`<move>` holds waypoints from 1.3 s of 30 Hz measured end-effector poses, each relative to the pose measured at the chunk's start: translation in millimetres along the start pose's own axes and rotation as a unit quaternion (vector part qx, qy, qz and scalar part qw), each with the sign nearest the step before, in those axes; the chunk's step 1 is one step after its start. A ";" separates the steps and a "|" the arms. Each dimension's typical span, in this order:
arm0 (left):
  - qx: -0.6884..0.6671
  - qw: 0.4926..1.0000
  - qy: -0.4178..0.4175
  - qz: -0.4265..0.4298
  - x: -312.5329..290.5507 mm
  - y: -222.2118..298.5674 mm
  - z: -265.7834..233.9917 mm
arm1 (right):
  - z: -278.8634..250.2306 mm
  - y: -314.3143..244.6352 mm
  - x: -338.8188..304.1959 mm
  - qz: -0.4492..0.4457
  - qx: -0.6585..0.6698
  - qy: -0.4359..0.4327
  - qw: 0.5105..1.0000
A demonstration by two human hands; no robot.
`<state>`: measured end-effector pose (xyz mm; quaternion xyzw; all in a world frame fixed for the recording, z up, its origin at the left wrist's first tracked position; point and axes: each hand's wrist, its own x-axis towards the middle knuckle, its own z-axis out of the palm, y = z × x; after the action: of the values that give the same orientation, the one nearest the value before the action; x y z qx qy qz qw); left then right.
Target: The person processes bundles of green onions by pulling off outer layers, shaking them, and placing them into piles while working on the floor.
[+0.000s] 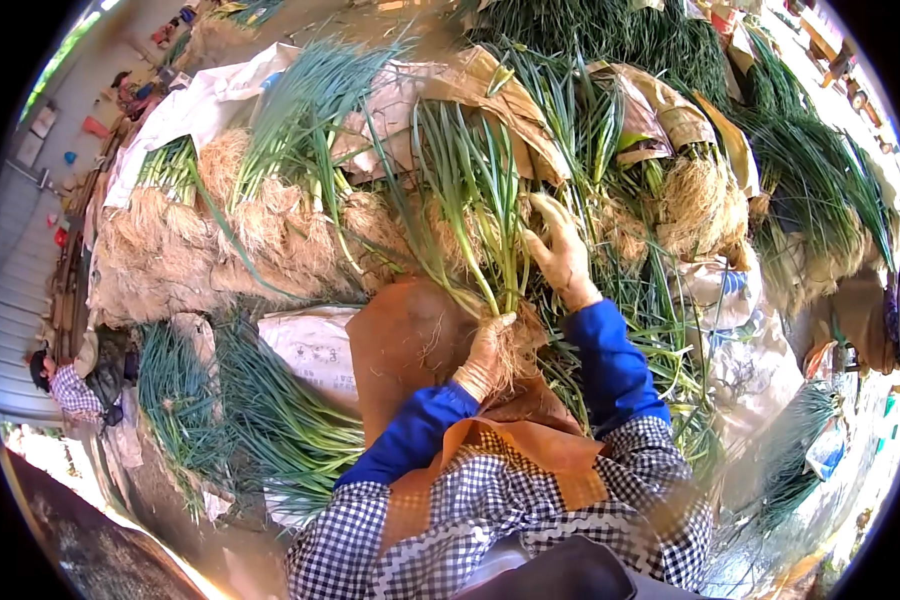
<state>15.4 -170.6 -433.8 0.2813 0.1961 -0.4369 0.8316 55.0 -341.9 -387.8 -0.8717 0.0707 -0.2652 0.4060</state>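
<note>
My left hand is closed round the white lower stems of a small bunch of green onions. Their stringy roots hang below my fist, over an orange-brown apron, and the green leaves fan upward and away from me. Close to the right side of these leaves is my right hand, its thumb and fingers apart and nothing visibly gripped. Both hands look covered by pale, soiled gloves. Just beyond them, a long row of rooted green onions lies on a heap, roots toward me.
Pale sacks and a brown sheet partly cover the row. More green onions lie at the lower left and in a large pile at the back. A person in a checked top is at far left. Plastic sheeting lies at right.
</note>
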 end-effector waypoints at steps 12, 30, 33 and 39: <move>-0.183 0.979 -0.093 -0.004 17.1 9.4 -14.7 | -50.3 20.1 -117.5 -0.195 0.026 -0.434 0.879; 0.112 0.955 0.005 0.274 59.0 -10.3 -23.6 | 50.9 19.1 34.5 0.188 0.042 -0.083 0.978; 0.114 0.963 0.004 0.245 64.6 -7.8 -41.6 | 71.0 50.1 11.8 0.186 0.167 0.020 0.968; 0.039 0.972 -0.006 0.230 60.4 -3.4 -29.6 | 39.4 -1.8 -51.9 -0.083 -0.194 -0.117 0.970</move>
<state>42.9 -190.4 -491.9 0.3487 0.1042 -0.2428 0.8992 31.3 -296.8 -428.4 -0.9618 0.0003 -0.1749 0.2108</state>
